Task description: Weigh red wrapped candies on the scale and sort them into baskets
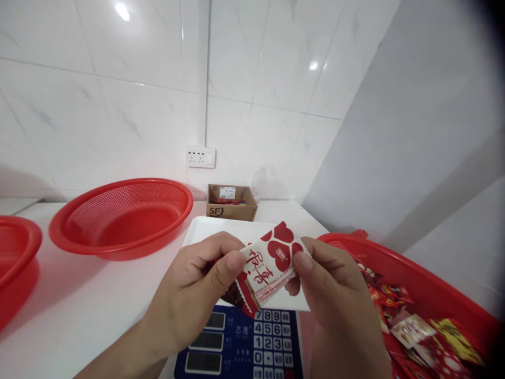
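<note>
A small candy packet [263,271], cream-white with red hearts and red script, is stretched between both hands above the scale. The thumb and fingers of my left hand [185,289] pinch its left end. My right hand [335,289] grips the right end between thumb and fingers. Some dark red wrapping [233,296] shows beneath the packet beside my left fingers; whether it is a second packet I cannot tell. Under the hands stands a digital scale with a white pan [221,227] and a blue keypad panel [240,345], partly covered by the hands and packet.
At the right, a red basket [430,279] holds several wrapped candies [414,331]. Two red baskets stand at left, one wide [122,245], the other cut by the frame [19,231]. A cardboard box [232,211] with packets sits by the tiled wall, below a socket [201,157].
</note>
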Demonstrator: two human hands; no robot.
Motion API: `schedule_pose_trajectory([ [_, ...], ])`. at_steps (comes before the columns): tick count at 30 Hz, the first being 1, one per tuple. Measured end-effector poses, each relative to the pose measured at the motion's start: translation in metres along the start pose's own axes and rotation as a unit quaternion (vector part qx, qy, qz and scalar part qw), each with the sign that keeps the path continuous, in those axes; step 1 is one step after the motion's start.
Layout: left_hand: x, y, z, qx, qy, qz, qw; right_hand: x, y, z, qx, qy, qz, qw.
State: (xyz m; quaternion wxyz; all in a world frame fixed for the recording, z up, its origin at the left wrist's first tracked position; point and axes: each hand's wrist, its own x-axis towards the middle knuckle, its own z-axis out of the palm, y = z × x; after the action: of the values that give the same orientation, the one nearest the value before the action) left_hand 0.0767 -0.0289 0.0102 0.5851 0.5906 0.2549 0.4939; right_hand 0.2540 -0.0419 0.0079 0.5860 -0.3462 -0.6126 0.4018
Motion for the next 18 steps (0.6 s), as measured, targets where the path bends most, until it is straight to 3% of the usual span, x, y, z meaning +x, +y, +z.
schedule_pose_trajectory([
  [18, -0.0053, 0.0047, -0.0005, 0.022, -0.026, 0.007, 0.999, 0.0001, 0.0050, -0.0035, 0.009, 0.020, -0.012, 1.000],
])
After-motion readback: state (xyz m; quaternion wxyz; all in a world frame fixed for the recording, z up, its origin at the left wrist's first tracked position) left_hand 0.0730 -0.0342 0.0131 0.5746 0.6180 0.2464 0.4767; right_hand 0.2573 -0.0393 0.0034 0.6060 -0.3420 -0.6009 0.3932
